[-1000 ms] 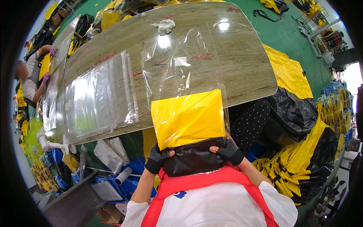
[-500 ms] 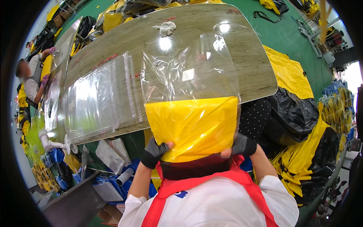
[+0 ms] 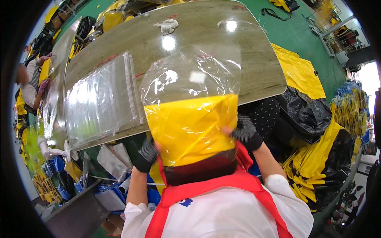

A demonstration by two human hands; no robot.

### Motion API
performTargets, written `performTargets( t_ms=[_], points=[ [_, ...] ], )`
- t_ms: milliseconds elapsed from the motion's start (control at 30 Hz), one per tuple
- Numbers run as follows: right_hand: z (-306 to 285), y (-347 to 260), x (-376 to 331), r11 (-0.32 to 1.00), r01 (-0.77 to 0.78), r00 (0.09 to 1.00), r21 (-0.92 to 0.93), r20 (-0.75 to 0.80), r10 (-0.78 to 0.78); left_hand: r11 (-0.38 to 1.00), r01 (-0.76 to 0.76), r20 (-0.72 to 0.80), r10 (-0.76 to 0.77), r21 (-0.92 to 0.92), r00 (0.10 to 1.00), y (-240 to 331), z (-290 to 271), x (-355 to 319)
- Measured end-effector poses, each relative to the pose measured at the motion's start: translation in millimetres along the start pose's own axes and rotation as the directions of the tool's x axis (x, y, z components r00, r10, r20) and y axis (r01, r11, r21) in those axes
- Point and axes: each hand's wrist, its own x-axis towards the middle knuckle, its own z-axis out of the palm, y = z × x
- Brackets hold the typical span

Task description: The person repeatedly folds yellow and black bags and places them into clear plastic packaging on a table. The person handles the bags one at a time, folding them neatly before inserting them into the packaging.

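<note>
A folded yellow sheet (image 3: 194,127) with a dark lower band lies inside a clear plastic bag (image 3: 186,73), whose loose upper part stretches over the table. Near my chest, my left hand (image 3: 147,155) grips the left edge of the package with the thumb on its front. On the opposite edge, higher up, my right hand (image 3: 247,133) holds on in the same way. Both hands wear dark gloves with bare fingertips, and the fingers behind the package are hidden. The package leans against my red apron (image 3: 174,194).
A wood-grain table (image 3: 214,23) carries a stack of clear bags (image 3: 95,99) and a crumpled white cloth (image 3: 167,26). Yellow and black sheets (image 3: 303,115) are heaped at the right. A small white fan (image 3: 59,150) stands at the table's left corner. Another person (image 3: 33,79) works at the far left.
My hands have slid upward along the package's sides, the right one further. The bag's upper part has crumpled and rounded, and the dark lower band shows more.
</note>
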Motion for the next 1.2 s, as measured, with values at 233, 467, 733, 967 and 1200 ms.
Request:
performTargets(
  t_ms=[233,467,733,967,1200],
  points=[
    [-7.2,-9.6,0.6,0.944,0.119,0.983,0.309,-0.168,-0.069,0.996,0.007,-0.09,0.002,0.093,0.996,8.7,30.4,-9.7],
    [10.3,-1.4,2.6,0.938,0.196,0.977,0.285,-0.136,-0.163,0.969,-0.111,-0.299,0.175,0.219,0.938,-3.8,25.6,17.5],
    [-4.7,24.1,22.0,0.996,0.084,0.989,-0.008,0.12,-0.082,0.935,-0.208,-0.36,0.095,-0.288,0.928,36.1,22.1,29.2],
    [17.4,51.4,18.0,0.971,0.008,0.988,0.238,-0.151,0.029,0.96,-0.012,-0.315,-0.08,-0.281,0.946,-60.6,23.4,1.0],
    [30.8,60.1,-57.2,0.988,0.155,0.985,0.007,0.071,-0.155,0.972,-0.153,-0.087,0.14,-0.177,0.986,-68.8,34.6,-40.2]
  ],
)
